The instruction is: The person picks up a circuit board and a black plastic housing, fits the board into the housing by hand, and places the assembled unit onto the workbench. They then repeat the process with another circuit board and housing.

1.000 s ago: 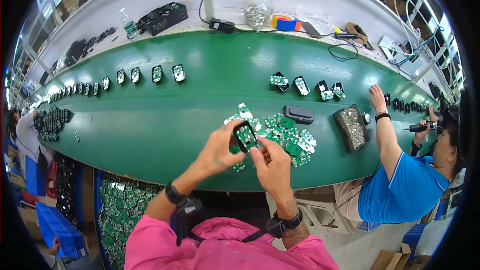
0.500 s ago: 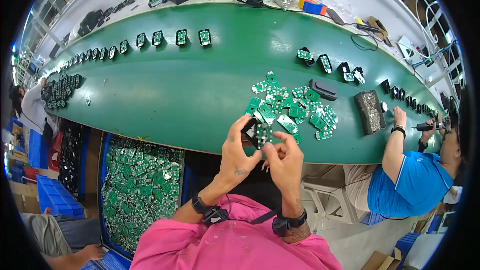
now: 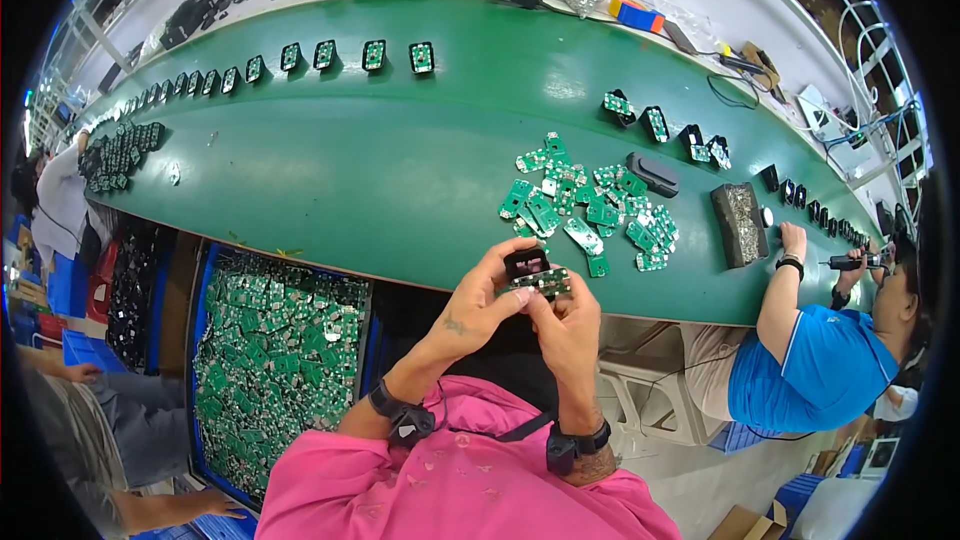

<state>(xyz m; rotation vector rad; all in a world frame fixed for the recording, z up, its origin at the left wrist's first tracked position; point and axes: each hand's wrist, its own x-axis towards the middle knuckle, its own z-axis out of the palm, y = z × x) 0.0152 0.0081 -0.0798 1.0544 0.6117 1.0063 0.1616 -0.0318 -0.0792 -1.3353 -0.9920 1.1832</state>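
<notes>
Over the front edge of the green table, my left hand (image 3: 474, 302) grips a small black plastic housing (image 3: 524, 262), its open side showing. Between the fingers of my right hand (image 3: 570, 325) is a green circuit board (image 3: 548, 282), held against the housing's near side. Both thumbs meet at the board's lower edge. Whether the board sits inside the housing or only touches it, I cannot tell. Just beyond my hands lies a loose heap of green circuit boards (image 3: 583, 232), with a closed black case (image 3: 653, 174) behind it.
Black housings with boards (image 3: 374, 55) stand in a row along the far side. A crate of circuit boards (image 3: 280, 370) is below the table at left. To the right, a person in blue (image 3: 815, 365) holds a power screwdriver (image 3: 848, 262) near a dark block (image 3: 738, 225).
The housing in my left hand has turned so its open side shows, and the board has tilted flatter beneath it. My right fingers have closed in around the board.
</notes>
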